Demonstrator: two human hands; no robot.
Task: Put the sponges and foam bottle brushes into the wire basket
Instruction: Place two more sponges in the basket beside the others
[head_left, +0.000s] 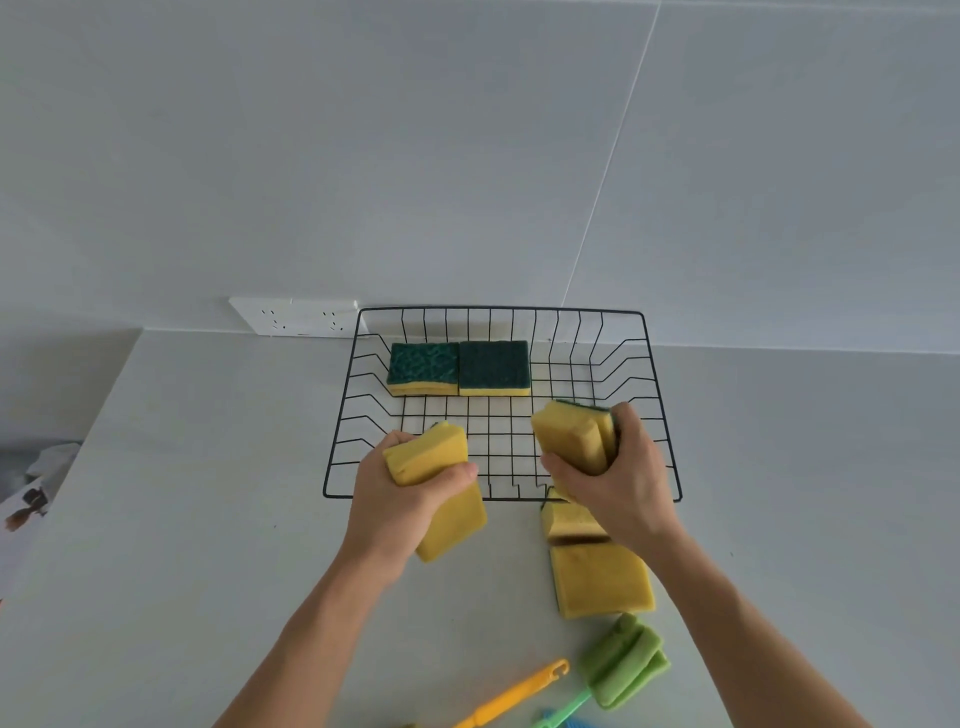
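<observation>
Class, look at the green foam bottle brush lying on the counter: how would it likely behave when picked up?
The green foam bottle brush probably feels light: foam head, thin plastic handle. Its folded foam looks soft, so squeezing would likely dent it. Gripped at the handle's end, the head might sag slightly.

I see a pale grey worktop (208, 519) meeting the wall. On it sits the black wire basket (670, 441); just in front lie two yellow sponges (602, 579) touching end to end, then a green foam bottle brush (626, 660) and an orange handle (514, 693).
</observation>
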